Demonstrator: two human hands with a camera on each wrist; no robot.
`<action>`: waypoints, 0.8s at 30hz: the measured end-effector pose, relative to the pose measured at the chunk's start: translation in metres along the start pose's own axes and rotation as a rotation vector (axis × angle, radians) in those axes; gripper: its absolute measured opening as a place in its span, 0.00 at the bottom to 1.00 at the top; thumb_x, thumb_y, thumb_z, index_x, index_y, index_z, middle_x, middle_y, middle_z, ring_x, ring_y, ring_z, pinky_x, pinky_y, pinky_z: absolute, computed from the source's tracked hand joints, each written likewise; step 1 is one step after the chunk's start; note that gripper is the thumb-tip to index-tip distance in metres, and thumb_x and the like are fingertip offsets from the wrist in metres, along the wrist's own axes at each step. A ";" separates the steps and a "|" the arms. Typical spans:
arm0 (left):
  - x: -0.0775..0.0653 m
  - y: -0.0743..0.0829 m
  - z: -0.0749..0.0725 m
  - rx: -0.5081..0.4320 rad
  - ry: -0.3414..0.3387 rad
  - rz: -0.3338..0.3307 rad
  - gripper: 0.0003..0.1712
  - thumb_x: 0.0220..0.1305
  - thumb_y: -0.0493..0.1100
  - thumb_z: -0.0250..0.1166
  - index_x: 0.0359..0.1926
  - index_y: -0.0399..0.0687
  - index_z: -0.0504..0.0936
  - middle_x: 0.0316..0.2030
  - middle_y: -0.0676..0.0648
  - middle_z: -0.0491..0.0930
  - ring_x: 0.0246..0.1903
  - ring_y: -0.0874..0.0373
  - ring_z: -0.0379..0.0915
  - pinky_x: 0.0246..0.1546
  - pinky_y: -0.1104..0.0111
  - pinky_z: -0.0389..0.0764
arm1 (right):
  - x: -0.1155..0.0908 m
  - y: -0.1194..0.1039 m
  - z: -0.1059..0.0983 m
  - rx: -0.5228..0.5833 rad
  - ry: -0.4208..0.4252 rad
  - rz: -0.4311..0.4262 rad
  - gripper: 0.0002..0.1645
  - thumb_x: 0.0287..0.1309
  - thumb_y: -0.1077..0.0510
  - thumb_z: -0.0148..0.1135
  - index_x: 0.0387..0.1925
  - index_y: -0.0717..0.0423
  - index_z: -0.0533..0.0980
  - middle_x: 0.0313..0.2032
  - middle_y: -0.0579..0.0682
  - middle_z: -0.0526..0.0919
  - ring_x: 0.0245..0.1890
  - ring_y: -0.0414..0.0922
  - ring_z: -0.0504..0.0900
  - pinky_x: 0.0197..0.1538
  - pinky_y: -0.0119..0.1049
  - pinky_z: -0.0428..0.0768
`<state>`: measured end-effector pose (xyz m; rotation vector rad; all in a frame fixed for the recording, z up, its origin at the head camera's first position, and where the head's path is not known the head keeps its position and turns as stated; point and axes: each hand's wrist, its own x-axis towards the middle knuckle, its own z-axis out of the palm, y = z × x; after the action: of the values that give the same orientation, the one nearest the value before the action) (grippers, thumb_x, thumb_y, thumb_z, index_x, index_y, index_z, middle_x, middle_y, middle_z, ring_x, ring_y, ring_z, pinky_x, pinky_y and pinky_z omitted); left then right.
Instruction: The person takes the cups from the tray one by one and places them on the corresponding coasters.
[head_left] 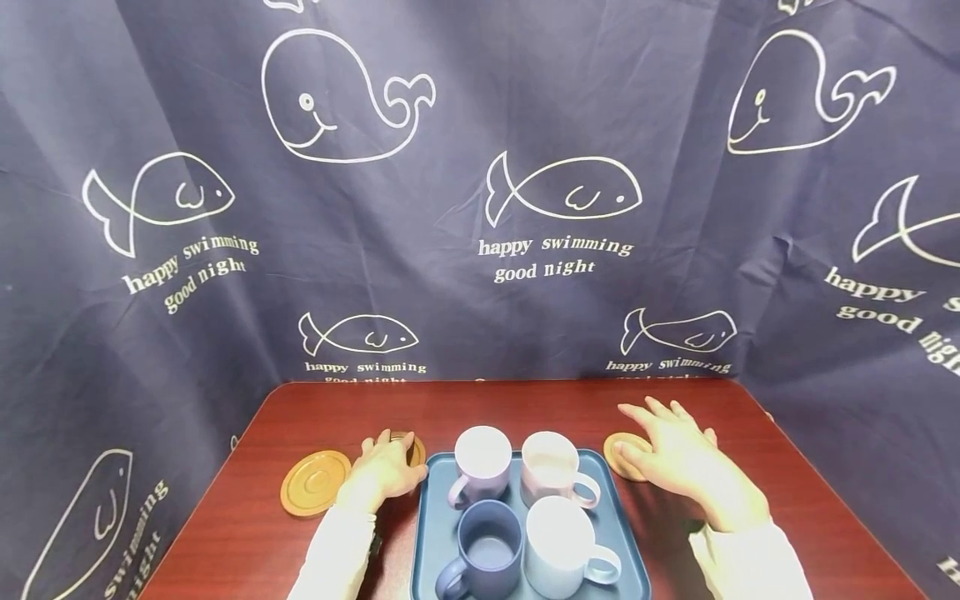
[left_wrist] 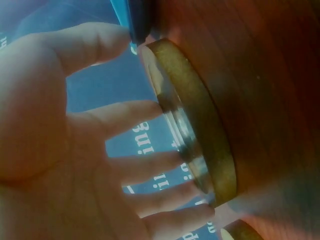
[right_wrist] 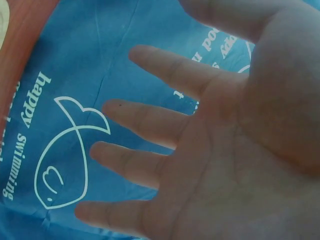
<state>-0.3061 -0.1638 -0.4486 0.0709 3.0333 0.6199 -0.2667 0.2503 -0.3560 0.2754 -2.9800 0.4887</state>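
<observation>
My left hand reaches over a round wooden coaster left of the tray. Its fingers are spread and fairly straight, with fingertips right at the coaster's near face in the left wrist view. My right hand hovers with spread fingers beside another round wooden coaster on the right; its palm shows bare in the right wrist view. Between the hands, a blue tray bears a pale lilac mug, a pale pink mug, a dark blue mug and a light blue mug.
A further wooden coaster lies on the reddish-brown table, left of my left hand. Dark blue cloth with white fish and whale drawings hangs behind the table and along both sides. The mug handles point outward.
</observation>
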 end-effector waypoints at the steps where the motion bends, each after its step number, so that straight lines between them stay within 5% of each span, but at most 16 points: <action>1: -0.001 0.000 0.000 -0.001 -0.006 0.002 0.41 0.60 0.56 0.68 0.71 0.44 0.74 0.69 0.25 0.65 0.62 0.26 0.62 0.56 0.34 0.73 | -0.001 0.000 0.000 -0.001 -0.003 0.001 0.36 0.62 0.41 0.66 0.69 0.49 0.74 0.70 0.72 0.67 0.70 0.78 0.60 0.50 0.86 0.61; 13: 0.004 0.003 -0.006 0.013 -0.046 -0.005 0.35 0.71 0.52 0.61 0.74 0.47 0.71 0.74 0.25 0.59 0.69 0.24 0.56 0.64 0.31 0.65 | 0.000 -0.006 -0.001 0.015 0.001 -0.032 0.36 0.63 0.41 0.63 0.69 0.50 0.73 0.70 0.72 0.68 0.70 0.78 0.59 0.50 0.86 0.61; 24: 0.004 -0.002 -0.004 0.006 -0.026 -0.010 0.36 0.70 0.51 0.64 0.75 0.47 0.70 0.74 0.25 0.58 0.70 0.24 0.56 0.64 0.31 0.64 | 0.000 -0.007 0.004 0.005 -0.022 -0.032 0.36 0.64 0.39 0.62 0.69 0.50 0.74 0.70 0.72 0.68 0.69 0.78 0.60 0.49 0.86 0.62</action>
<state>-0.3105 -0.1664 -0.4461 0.0638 3.0084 0.6044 -0.2653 0.2427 -0.3579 0.3303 -2.9908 0.4922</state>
